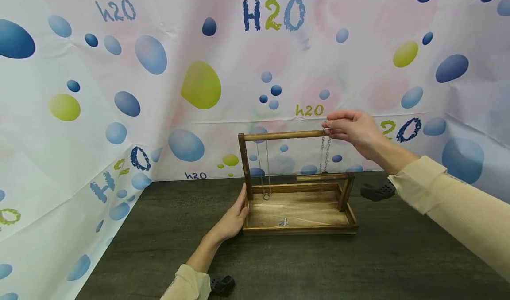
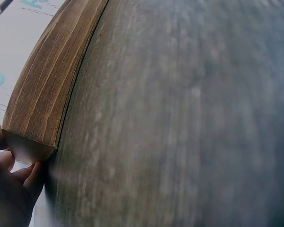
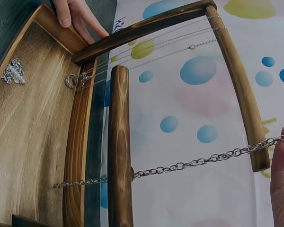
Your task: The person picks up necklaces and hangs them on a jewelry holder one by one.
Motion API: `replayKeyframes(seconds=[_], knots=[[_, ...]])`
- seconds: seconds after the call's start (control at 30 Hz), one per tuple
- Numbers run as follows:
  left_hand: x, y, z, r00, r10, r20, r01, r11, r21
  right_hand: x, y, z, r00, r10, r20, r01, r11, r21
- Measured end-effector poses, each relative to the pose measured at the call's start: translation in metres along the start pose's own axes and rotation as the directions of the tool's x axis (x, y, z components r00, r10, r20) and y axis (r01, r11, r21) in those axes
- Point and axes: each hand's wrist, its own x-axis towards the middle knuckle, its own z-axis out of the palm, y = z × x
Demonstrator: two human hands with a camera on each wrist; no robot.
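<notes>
A wooden jewelry stand (image 1: 300, 230) with a tray base stands on the table. My left hand (image 1: 229, 220) holds the tray's left end, its thumb at the rim and fingers along the outer side. Beside the right tip of the upper bar (image 1: 284, 135), my right hand (image 1: 352, 131) pinches a silver link chain (image 3: 194, 163). The chain hangs down to the short lower bar (image 3: 119, 142), and its lower end passes behind that bar in the right wrist view. From the upper bar's left part hangs a thin necklace (image 1: 268, 167) with a ring pendant (image 1: 266, 196).
A small heap of silver chain (image 1: 283, 222) lies in the tray near the front wall. The dark wood-grain table (image 1: 179, 229) meets a white backdrop (image 1: 239, 38) with blue and green spots behind the stand. Black wrist devices (image 1: 376, 191) show by both sleeves.
</notes>
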Motion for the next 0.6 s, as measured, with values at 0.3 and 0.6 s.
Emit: replayKeyframes(seconds=[0.3, 0.6], knots=[[0.000, 0.000, 0.000, 1.000, -0.018, 0.012, 0.018, 1.000, -0.007, -0.004, 0.006, -0.015, 1.000, 0.001, -0.021, -0.001, 1.000, 0.006], [0.000, 0.001, -0.001, 1.000, -0.019, 0.013, 0.020, 1.000, -0.001, -0.004, 0.005, -0.024, 0.999, 0.011, -0.035, -0.011, 1.000, 0.012]])
